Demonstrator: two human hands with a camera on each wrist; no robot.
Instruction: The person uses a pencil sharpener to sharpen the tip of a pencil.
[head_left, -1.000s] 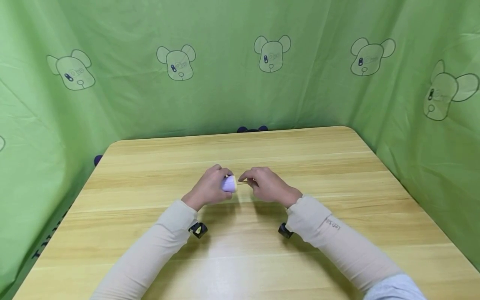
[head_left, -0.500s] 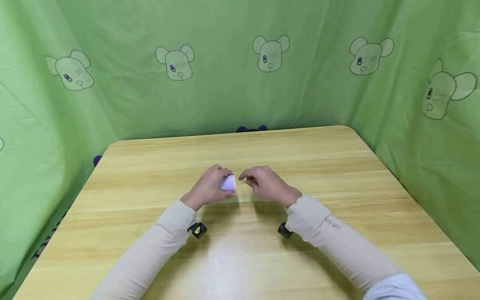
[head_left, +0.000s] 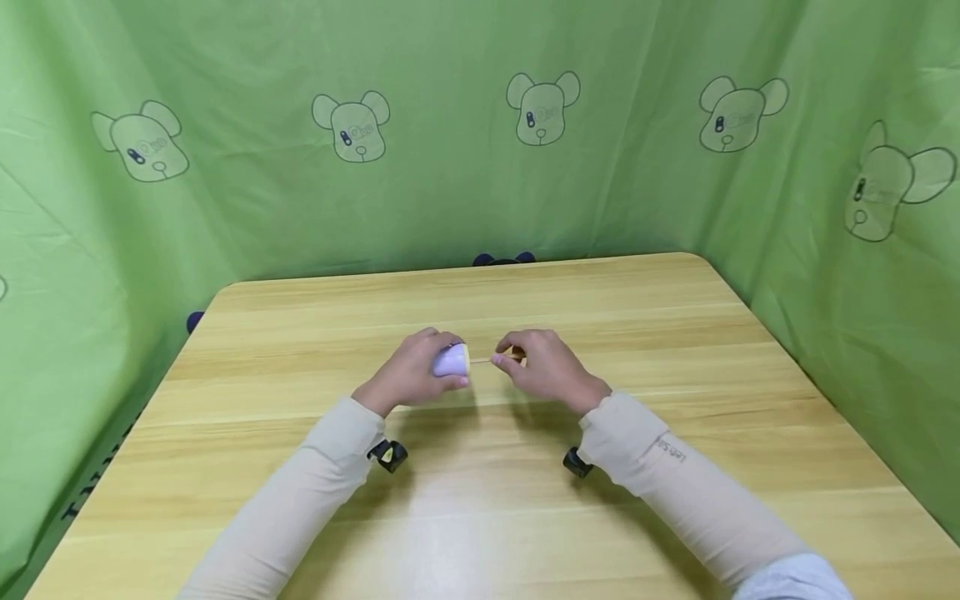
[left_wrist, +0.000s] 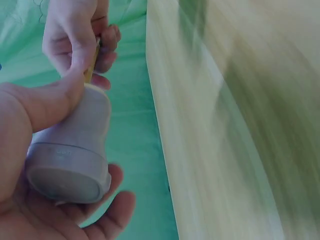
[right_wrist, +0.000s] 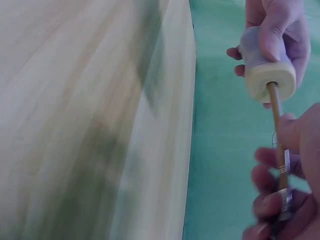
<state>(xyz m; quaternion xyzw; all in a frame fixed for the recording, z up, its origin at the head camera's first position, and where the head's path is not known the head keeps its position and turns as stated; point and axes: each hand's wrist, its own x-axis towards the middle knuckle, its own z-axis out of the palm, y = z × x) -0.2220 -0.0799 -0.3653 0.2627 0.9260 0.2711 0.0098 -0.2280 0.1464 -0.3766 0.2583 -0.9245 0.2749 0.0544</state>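
A lilac pencil sharpener (head_left: 450,361) with a cream end is gripped in my left hand (head_left: 408,372), above the middle of the table. Its cream face (right_wrist: 260,85) points to the right, toward my right hand (head_left: 550,367). A thin wooden pencil (right_wrist: 276,112) has its front end in the round hole of that face, so its tip is hidden. My right hand pinches the pencil farther back between thumb and fingers. In the left wrist view the sharpener's rounded grey base (left_wrist: 65,182) sits by my left palm, with the thumb lying along its side.
The wood-grain table (head_left: 480,533) spreads out under both hands. Green curtains (head_left: 442,200) with printed bear heads hang behind it and on both sides. Dark wrist cameras (head_left: 388,456) hang below the sleeves.
My right hand has shifted slightly right, its thumb now showing on the pencil. The left hand has moved a little left with the sharpener, and the gap between the hands has grown.
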